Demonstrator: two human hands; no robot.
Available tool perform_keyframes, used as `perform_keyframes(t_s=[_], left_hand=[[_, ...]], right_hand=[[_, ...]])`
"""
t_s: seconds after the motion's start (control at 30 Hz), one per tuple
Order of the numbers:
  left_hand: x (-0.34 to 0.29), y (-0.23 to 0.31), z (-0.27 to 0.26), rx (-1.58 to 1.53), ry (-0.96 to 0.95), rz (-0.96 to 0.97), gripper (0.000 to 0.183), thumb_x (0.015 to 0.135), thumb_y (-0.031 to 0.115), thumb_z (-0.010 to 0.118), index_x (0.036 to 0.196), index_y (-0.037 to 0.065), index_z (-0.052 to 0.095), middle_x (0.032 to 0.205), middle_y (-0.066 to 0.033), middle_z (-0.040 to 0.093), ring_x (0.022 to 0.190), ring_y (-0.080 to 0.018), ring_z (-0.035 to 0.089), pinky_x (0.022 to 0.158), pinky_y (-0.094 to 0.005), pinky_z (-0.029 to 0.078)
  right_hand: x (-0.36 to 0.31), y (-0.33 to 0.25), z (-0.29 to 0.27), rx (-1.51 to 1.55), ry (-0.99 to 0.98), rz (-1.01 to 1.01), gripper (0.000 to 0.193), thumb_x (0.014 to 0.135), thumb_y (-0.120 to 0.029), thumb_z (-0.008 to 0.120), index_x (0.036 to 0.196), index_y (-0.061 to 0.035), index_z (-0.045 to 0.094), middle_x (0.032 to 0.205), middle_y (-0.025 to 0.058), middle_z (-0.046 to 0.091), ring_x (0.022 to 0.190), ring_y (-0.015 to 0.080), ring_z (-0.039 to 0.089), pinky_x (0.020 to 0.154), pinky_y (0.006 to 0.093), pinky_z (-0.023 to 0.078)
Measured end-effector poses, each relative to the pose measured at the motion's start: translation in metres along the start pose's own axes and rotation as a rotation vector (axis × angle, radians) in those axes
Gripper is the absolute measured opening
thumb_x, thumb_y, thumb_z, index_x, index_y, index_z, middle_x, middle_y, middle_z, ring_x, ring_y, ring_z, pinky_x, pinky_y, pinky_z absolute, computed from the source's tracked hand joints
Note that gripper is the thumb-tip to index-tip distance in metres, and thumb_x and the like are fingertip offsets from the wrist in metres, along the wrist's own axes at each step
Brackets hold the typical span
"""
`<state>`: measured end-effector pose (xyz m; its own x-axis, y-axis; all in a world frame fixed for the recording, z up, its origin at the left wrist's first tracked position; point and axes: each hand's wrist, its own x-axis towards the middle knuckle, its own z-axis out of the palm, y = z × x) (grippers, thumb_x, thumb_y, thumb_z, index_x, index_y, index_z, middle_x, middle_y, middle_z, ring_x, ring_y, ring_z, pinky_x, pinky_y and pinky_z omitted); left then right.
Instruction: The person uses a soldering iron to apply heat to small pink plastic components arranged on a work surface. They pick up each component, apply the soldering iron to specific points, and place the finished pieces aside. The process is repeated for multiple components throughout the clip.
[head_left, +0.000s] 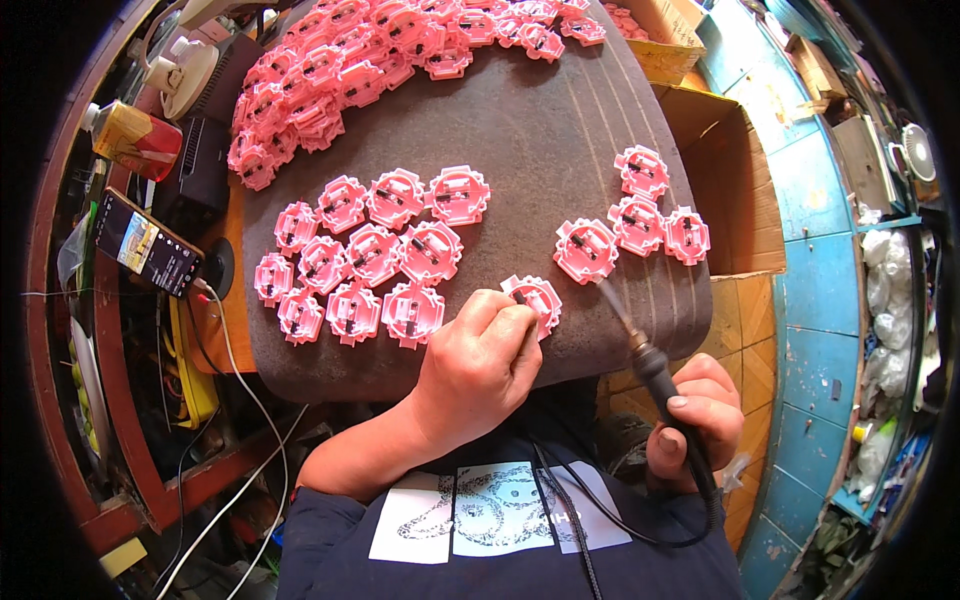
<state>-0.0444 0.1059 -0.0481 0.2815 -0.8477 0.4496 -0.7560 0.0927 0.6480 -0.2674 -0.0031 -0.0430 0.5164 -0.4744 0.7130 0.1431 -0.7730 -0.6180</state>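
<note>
My left hand (pixel 478 362) is closed in a pinch over the left side of a pink plastic part (pixel 540 302) near the table's front edge. A small dark piece shows beside its fingertips, but what they grip is hidden. My right hand (pixel 705 418) is wrapped round a soldering iron (pixel 652 368) by its dark handle. The iron's metal tip points up and left, just below a round pink part (pixel 586 250). Several like parts, each with small black pieces inside, lie to the right, such as a pink part (pixel 637 224). Rows of pink parts (pixel 372 254) lie left of my left hand.
A large heap of pink parts (pixel 350 60) covers the far left of the dark table (pixel 500 120). A cardboard box (pixel 735 190) stands at the right edge. On the left are a lit phone (pixel 145 243) with a white cable and a drink bottle (pixel 135 140). The iron's cord crosses my lap.
</note>
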Motion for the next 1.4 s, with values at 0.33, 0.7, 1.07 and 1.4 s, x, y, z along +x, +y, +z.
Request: perform_keyframes(t_s=[0.33,0.7,1.07,1.4], left_hand=[[0.0018,0.0008,0.0012,-0.033,0.004,-0.03,0.018,0.083,-0.008,0.076,0.097,0.0,0.068,0.093,-0.0156,0.066,0.08,-0.0321,0.068,0.067,-0.0393,0.057],[0.0024,0.0021,0.0013,-0.031,0.004,-0.029,0.019,0.083,-0.008,0.076,0.098,-0.001,0.068,0.093,-0.0161,0.066,0.08,-0.0321,0.069,0.067,-0.039,0.057],[0.0023,-0.001,0.0012,-0.009,-0.004,0.025,0.019,0.086,-0.004,0.076,0.101,-0.001,0.067,0.093,-0.0149,0.063,0.077,-0.0325,0.069,0.064,-0.04,0.057],[0.0018,-0.0007,0.0007,-0.008,-0.006,0.032,0.019,0.086,-0.003,0.076,0.103,-0.001,0.067,0.095,-0.0148,0.063,0.077,-0.0326,0.07,0.065,-0.0402,0.058]], right_hand=[[0.0045,-0.002,0.0018,0.137,-0.128,0.041,0.025,0.094,-0.021,0.077,0.107,-0.0054,0.062,0.068,0.0057,0.061,0.057,0.0237,0.057,0.054,0.0376,0.043],[0.0051,0.0005,0.002,0.13,-0.16,0.028,0.023,0.092,-0.015,0.075,0.108,-0.005,0.062,0.069,0.0057,0.06,0.056,0.0239,0.056,0.054,0.0375,0.044],[0.0069,-0.0004,0.0024,0.138,-0.157,0.027,0.021,0.091,-0.015,0.076,0.105,-0.0048,0.063,0.069,0.0059,0.06,0.057,0.024,0.057,0.054,0.0374,0.044],[0.0074,-0.0008,0.002,0.137,-0.162,0.034,0.021,0.09,-0.014,0.076,0.104,-0.0047,0.064,0.07,0.006,0.06,0.057,0.0244,0.057,0.054,0.0376,0.044]])
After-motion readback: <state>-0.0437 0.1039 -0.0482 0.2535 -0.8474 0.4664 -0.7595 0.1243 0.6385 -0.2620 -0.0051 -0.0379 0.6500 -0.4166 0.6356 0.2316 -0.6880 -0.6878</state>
